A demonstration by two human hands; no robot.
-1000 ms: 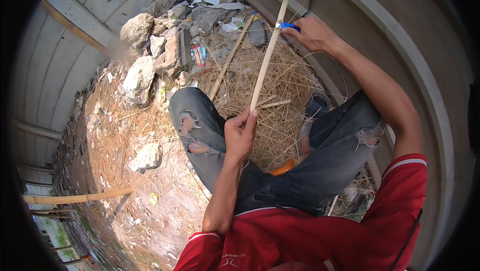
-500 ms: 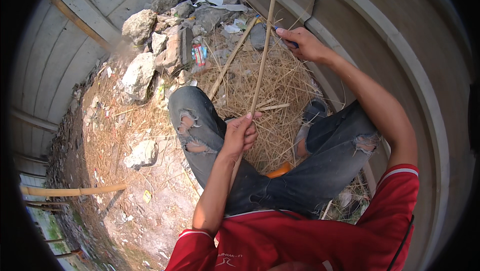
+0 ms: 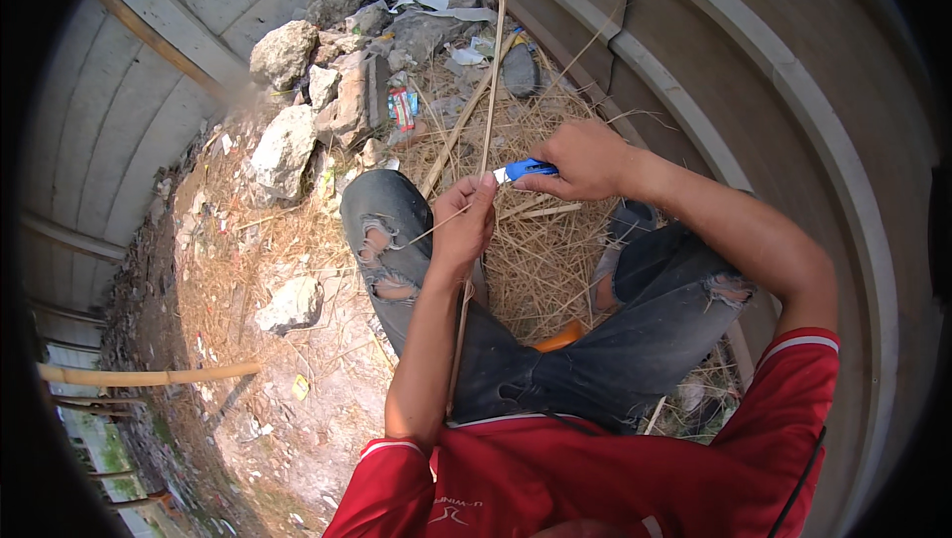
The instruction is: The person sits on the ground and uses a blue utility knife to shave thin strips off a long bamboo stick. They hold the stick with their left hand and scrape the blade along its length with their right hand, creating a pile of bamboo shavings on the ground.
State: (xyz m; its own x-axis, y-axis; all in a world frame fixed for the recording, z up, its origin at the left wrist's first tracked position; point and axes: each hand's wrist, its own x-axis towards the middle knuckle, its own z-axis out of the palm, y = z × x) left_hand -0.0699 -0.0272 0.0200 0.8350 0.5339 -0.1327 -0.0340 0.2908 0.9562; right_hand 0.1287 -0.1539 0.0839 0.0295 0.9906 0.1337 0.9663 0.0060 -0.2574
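My left hand (image 3: 463,224) is closed around a long, thin bamboo strip (image 3: 491,92) between my knees. The strip runs from near my waist up past the top of the view and has a knobby node high on it. My right hand (image 3: 580,161) grips a blue utility knife (image 3: 529,169). Its pale blade end lies against the strip, right by my left thumb. A thin sliver sticks out to the left of my left hand. Under both hands lies a heap of straw-coloured shavings (image 3: 555,270).
Rocks (image 3: 285,146) and a brick are piled at the far left, with litter behind them. Another bamboo piece (image 3: 461,131) leans beyond my hands. Corrugated metal sheeting (image 3: 793,121) curves close along my right. An orange object (image 3: 560,337) lies between my thighs. A bamboo pole (image 3: 149,375) juts in at left.
My right hand with the knife has come down and left to my left hand. The strip now stands more upright and reaches farther up; my left hand has moved slightly left and up.
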